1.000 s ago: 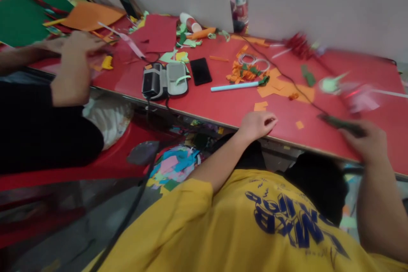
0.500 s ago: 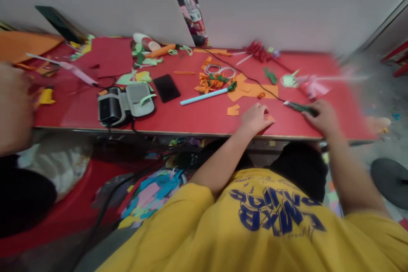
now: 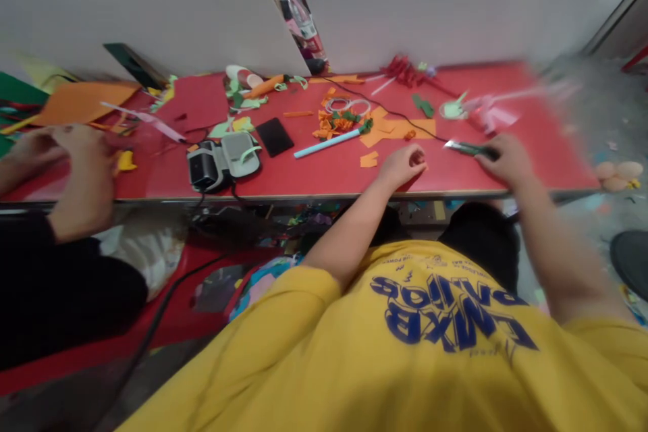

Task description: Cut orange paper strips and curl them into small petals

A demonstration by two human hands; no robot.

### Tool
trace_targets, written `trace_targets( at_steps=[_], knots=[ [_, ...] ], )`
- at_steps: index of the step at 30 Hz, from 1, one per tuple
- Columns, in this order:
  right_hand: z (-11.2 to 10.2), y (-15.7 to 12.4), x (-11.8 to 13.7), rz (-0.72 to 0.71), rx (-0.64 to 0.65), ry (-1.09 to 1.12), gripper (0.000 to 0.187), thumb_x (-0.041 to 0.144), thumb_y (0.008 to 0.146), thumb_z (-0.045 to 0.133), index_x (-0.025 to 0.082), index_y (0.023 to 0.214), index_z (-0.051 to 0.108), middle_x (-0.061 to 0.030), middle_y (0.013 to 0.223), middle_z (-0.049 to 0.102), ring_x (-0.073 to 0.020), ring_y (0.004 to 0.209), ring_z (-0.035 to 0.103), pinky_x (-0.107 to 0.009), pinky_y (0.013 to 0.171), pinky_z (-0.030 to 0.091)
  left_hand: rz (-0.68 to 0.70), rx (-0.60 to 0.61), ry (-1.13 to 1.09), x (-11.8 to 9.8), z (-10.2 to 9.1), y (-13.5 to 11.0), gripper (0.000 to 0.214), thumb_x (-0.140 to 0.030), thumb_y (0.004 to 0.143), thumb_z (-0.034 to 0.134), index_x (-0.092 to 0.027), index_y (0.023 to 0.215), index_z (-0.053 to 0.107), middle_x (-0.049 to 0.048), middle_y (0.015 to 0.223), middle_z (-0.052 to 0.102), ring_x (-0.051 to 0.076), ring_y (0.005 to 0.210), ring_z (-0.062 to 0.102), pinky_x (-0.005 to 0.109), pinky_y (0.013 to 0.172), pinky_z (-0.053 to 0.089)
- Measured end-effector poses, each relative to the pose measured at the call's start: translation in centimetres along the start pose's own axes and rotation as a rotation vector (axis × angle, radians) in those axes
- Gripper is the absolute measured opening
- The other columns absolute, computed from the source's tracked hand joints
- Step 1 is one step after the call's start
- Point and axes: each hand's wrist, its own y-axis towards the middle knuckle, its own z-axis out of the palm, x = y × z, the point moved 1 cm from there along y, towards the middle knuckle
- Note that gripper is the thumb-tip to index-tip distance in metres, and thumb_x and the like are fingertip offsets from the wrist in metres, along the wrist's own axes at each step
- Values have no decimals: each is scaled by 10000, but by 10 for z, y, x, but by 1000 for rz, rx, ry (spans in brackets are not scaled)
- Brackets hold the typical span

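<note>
My left hand point(image 3: 403, 165) rests near the front edge of the red table, its fingers curled and the thumb close to them. Whatever they hold, if anything, is too small to make out. Around the rear end of what looks like a utility knife point(image 3: 468, 148), with a dark green body and silver tip, my right hand point(image 3: 506, 158) is closed. The knife points left, low over the table. Beyond my left hand lie orange paper strips point(image 3: 412, 129), a small crumpled orange piece point(image 3: 410, 134) and a pale blue stick point(image 3: 327, 146) with a green end.
The red table point(image 3: 324, 179) also bears a black phone point(image 3: 275, 137), an open grey case point(image 3: 241, 148), crumpled orange paper point(image 3: 331, 125) and tape rings point(image 3: 338, 105). A pink-wrapped stick point(image 3: 493, 115) lies right. At far left are a co-worker's hands point(image 3: 84, 155).
The view has swung left, showing more of the co-worker's hands, now together over the table. My left hand's fingers are more tightly curled. My right hand stays on the utility knife.
</note>
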Motion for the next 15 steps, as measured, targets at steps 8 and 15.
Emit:
trace_targets(
  at_steps=[8,15],
  knots=[
    [-15,-2,21,10,-45,-8,392,562,956,765,244,1145,896,-219,1239,815,-478,1244,738,-706,1134,620,47,-134,-63,18,-3,-6,117,-242,1046,808,-219,1161,812,111,1277,855,233,1074,816,404,1049,647],
    [28,11,110,-187,75,43,308,430,1064,720,208,1193,890,-204,1242,814,-446,1180,739,-633,1083,606,73,-194,-115,28,-15,-5,206,-292,1090,761,-219,1280,794,138,1392,819,269,1227,805,418,1111,666]
  ],
)
